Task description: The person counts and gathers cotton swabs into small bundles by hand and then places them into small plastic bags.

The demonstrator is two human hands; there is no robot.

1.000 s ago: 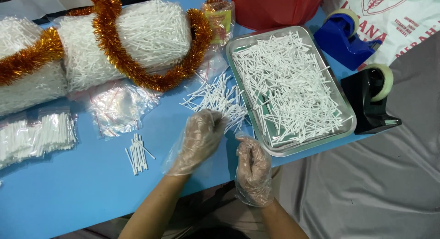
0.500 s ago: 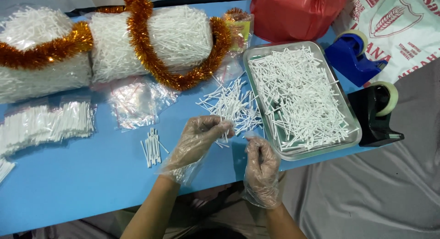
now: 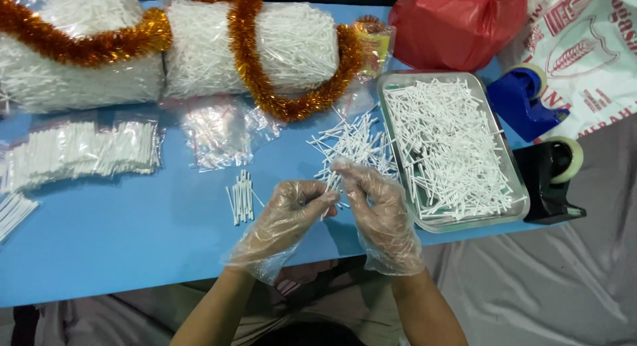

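Both hands wear clear plastic gloves over a blue table (image 3: 119, 253). My left hand (image 3: 285, 216) is curled around a few thin white sticks, its fingertips touching those of my right hand (image 3: 378, 210), which pinches the same sticks at their upper ends. Just beyond the hands lies a loose heap of white sticks (image 3: 348, 143). A small tidy bundle of sticks (image 3: 242, 197) rests on the table left of my left hand. A metal tray (image 3: 514, 167) full of white sticks sits to the right.
Big clear bags of white sticks (image 3: 259, 47) wrapped in orange tinsel (image 3: 265, 97) line the far edge. Packed stick bags (image 3: 79, 153) and empty clear bags (image 3: 215, 137) lie left. A red bag (image 3: 458, 24), a blue tape dispenser (image 3: 524, 107) and a black one (image 3: 551, 180) stand right.
My right hand has come up from the table's front edge to meet my left hand. Both now hold white sticks together near the loose heap. The view has shifted.
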